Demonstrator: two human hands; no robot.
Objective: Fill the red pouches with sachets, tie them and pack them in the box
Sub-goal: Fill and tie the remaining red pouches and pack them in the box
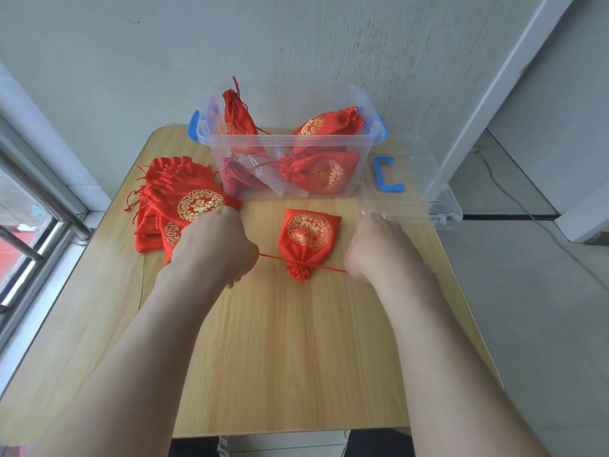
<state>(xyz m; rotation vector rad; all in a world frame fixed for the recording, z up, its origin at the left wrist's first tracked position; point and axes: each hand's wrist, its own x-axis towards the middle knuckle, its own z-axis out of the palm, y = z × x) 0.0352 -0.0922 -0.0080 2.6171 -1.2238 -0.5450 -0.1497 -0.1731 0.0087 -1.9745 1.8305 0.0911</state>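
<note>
Red pouch [308, 240] lies centrally, neck cinched, between left hand [216, 249] and right hand [379, 249], each fist gripping a taut drawstring [273, 257] end; clear box [286, 140] at the table [280, 357]'s far edge, open wood toward the near edge

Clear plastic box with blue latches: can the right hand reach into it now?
Probably yes: the clear plastic box stands open with nothing between it and the right hand, though that hand holds the red cord.
</note>
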